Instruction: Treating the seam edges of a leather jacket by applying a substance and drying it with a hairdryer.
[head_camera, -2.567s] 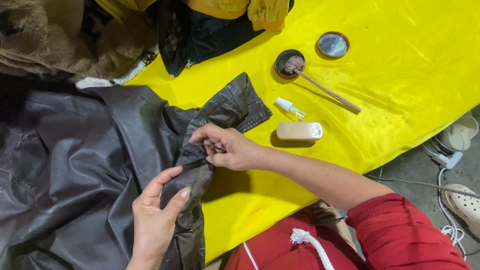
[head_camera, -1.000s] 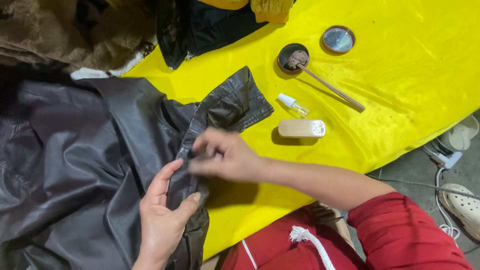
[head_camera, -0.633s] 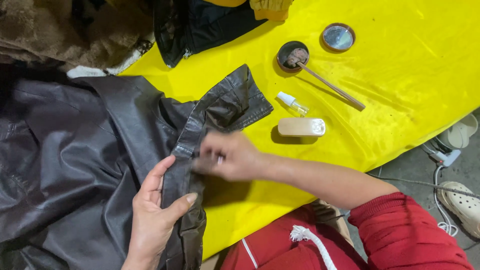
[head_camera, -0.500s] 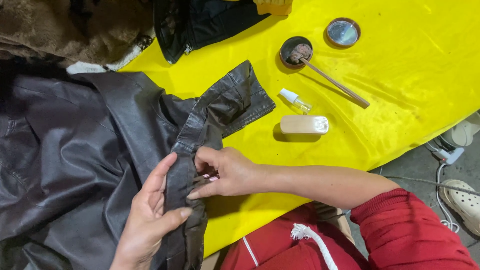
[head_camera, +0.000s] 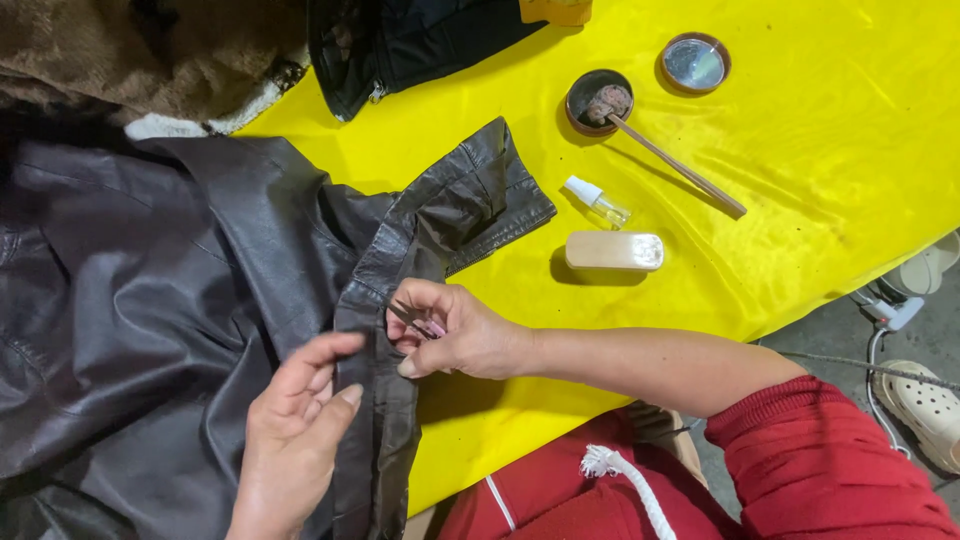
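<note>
A dark brown leather jacket lies spread over the yellow table cover, its cuffed sleeve pointing toward the middle. My right hand pinches a small thin metal tool against the jacket's front edge strip. My left hand rests flat on the same strip just below, fingers apart, pressing the leather down.
A wooden-backed brush, a small clear bottle, an open round tin with a stick in it and its lid sit on the cover. A black garment and brown fur lie at the back. Light clogs on the floor.
My right hand slid down along the jacket's edge strip toward me. My left hand shifted from gripping the edge to lying flat on it.
</note>
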